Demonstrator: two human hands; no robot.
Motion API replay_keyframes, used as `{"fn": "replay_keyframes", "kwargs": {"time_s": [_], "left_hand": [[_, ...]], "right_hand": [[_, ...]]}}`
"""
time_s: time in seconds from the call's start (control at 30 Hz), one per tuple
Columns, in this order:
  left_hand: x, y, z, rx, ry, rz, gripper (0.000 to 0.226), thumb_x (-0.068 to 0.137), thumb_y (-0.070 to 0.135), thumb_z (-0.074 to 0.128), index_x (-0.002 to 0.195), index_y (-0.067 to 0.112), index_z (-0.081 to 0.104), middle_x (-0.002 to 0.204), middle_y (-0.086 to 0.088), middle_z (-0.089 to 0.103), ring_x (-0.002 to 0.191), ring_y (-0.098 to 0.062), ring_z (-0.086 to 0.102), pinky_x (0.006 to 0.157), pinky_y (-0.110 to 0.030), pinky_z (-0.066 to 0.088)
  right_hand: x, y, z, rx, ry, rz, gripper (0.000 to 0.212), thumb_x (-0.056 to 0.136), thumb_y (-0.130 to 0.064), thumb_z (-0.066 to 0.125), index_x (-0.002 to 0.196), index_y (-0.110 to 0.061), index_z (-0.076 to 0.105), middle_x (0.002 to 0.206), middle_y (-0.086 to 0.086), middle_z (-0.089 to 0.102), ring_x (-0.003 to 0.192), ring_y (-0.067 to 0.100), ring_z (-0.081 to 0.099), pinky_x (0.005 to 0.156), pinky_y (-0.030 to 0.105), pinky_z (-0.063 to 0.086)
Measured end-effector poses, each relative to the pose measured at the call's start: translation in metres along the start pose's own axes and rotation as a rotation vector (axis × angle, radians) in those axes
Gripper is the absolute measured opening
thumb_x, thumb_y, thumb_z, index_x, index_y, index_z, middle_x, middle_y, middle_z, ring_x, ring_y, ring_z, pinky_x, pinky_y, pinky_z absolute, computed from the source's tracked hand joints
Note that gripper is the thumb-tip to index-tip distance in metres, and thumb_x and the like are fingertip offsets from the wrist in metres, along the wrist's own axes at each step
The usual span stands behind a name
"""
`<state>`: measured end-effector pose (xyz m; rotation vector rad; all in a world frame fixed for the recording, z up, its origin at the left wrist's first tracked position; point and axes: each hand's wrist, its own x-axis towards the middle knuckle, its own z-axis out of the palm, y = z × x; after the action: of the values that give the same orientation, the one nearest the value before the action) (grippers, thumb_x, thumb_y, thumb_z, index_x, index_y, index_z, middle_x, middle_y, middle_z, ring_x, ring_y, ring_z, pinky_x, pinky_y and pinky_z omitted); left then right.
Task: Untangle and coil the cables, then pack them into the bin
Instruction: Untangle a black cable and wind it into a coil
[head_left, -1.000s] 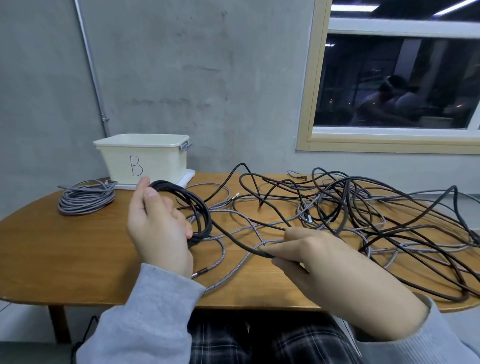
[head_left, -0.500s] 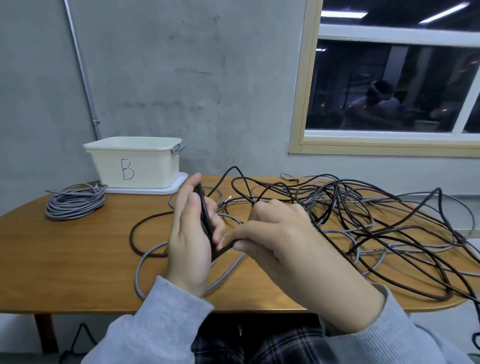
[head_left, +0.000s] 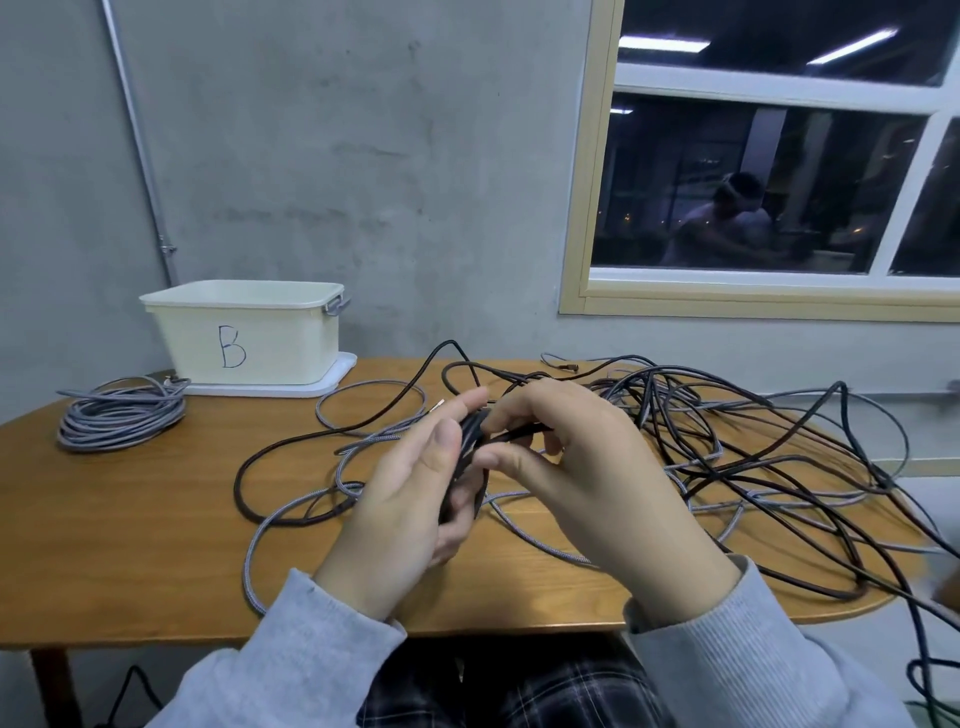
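Note:
My left hand holds a small coil of black cable upright above the table's front middle. My right hand pinches the same black cable just right of the coil, its fingers touching the loops. A loose black loop trails left of my hands on the table. A big tangle of black and grey cables covers the right half of the table. A finished grey coil lies at the far left. The cream bin marked B stands at the back left.
The wooden table has a curved front edge near my lap. The bin sits on a white lid. Cables hang off the table's right edge. A grey wall and a window are behind.
My right hand has moved left and up to meet my left hand, laying more black cable onto the coil. A slack black loop now lies left of my hands.

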<state>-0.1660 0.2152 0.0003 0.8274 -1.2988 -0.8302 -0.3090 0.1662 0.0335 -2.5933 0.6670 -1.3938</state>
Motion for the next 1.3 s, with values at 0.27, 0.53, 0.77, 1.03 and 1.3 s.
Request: {"fn": "replay_keyframes", "kwargs": {"time_s": [0.27, 0.53, 0.77, 1.03, 1.3], "left_hand": [[-0.003, 0.007, 0.002, 0.038, -0.078, -0.038, 0.036, 0.092, 0.052, 0.043, 0.121, 0.037, 0.056, 0.053, 0.005, 0.033, 0.039, -0.003, 0.026, 0.035, -0.014, 0.024], [-0.005, 0.009, 0.003, -0.039, -0.030, 0.038, 0.032, 0.086, 0.046, 0.051, 0.114, 0.040, 0.066, 0.050, 0.005, 0.028, 0.037, -0.003, 0.020, 0.036, -0.012, 0.021], [-0.004, 0.014, 0.000, -0.151, -0.036, 0.041, 0.049, 0.073, 0.063, 0.067, 0.110, 0.031, 0.068, 0.049, 0.008, 0.029, 0.033, -0.005, 0.018, 0.039, -0.010, 0.021], [-0.006, 0.025, -0.004, -0.387, -0.027, 0.063, 0.049, 0.067, 0.058, 0.075, 0.105, 0.025, 0.070, 0.046, 0.009, 0.031, 0.029, -0.001, 0.022, 0.038, -0.008, 0.028], [-0.005, 0.035, -0.001, -0.524, 0.273, 0.109, 0.033, 0.087, 0.041, 0.043, 0.081, 0.027, 0.072, 0.045, 0.006, 0.026, 0.028, -0.002, 0.017, 0.037, -0.005, 0.017]], "right_hand": [[0.003, 0.008, -0.008, 0.018, 0.060, 0.007, 0.023, 0.080, -0.049, 0.056, 0.086, -0.028, 0.064, 0.079, -0.020, 0.058, 0.077, -0.004, 0.047, 0.068, 0.027, 0.039], [-0.001, 0.015, -0.007, 0.071, 0.039, 0.091, 0.020, 0.089, -0.029, 0.054, 0.098, -0.025, 0.071, 0.082, -0.012, 0.059, 0.081, 0.005, 0.052, 0.072, 0.021, 0.042], [-0.004, 0.017, -0.010, 0.067, 0.034, 0.122, 0.027, 0.092, -0.022, 0.047, 0.106, -0.029, 0.069, 0.080, -0.019, 0.052, 0.082, 0.002, 0.051, 0.071, 0.009, 0.036], [-0.008, 0.022, -0.010, 0.033, -0.014, 0.231, 0.036, 0.097, -0.007, 0.046, 0.114, -0.033, 0.064, 0.086, -0.007, 0.057, 0.086, 0.003, 0.051, 0.070, 0.010, 0.038], [-0.010, 0.025, -0.005, -0.058, -0.107, 0.305, 0.045, 0.097, -0.004, 0.044, 0.127, -0.035, 0.057, 0.079, -0.019, 0.050, 0.081, -0.010, 0.047, 0.069, 0.003, 0.035]]}}
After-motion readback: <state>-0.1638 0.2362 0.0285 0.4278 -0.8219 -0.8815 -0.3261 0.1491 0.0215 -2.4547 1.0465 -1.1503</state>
